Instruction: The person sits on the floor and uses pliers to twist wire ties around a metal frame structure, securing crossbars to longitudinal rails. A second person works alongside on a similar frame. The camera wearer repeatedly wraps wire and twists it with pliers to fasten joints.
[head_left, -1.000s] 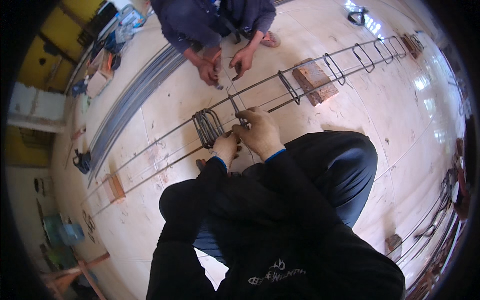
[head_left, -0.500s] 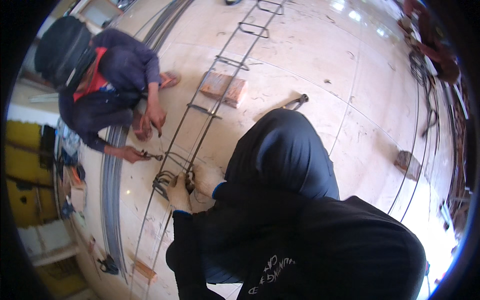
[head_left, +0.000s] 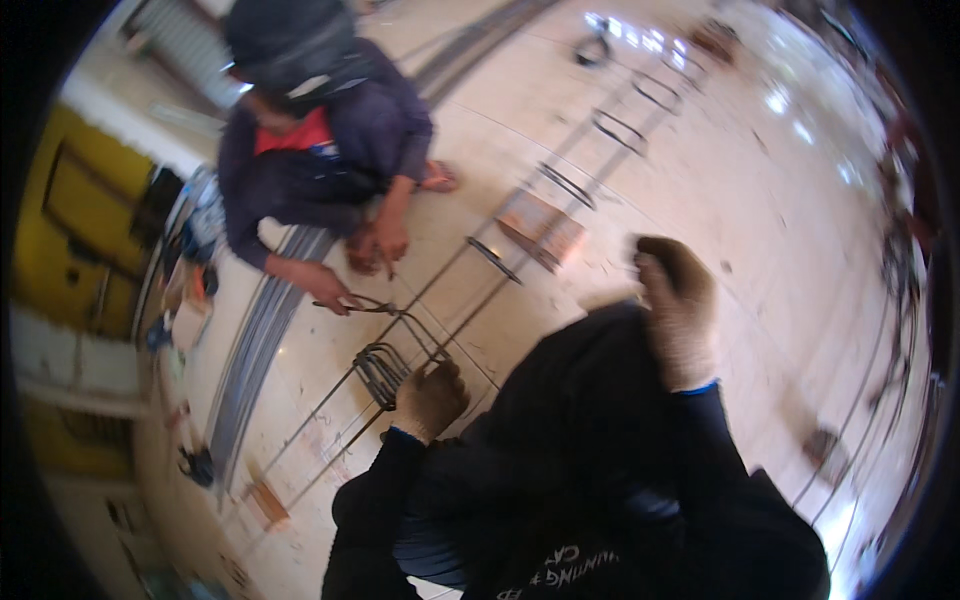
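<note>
My left hand (head_left: 432, 400), in a pale knit glove, is closed at the near corner of a bent steel stirrup (head_left: 418, 336), where it meets a long bar of the rebar frame (head_left: 462, 318). Just left of that hand, a bunch of stirrups (head_left: 378, 374) hangs together on the bars. My gloved right hand (head_left: 682, 312) is raised past my knee, away from the frame and smeared by motion; whether it holds anything I cannot tell. Opposite me, a co-worker's hand (head_left: 328, 288) grips pincers (head_left: 372, 306) against the stirrup's far corner.
A brick (head_left: 542, 228) sits under the frame, and another brick (head_left: 268, 505) lies by its lower left end. Behind the crouching co-worker (head_left: 320, 150) runs a bundle of long steel bars (head_left: 270, 335). A block (head_left: 826, 455) stands at the right near more thin bars.
My right hand has left the frame and swung up to the right. My left hand stays at the stirrups. The whole view has turned, and the co-worker's pincers now reach the stirrup corner.
</note>
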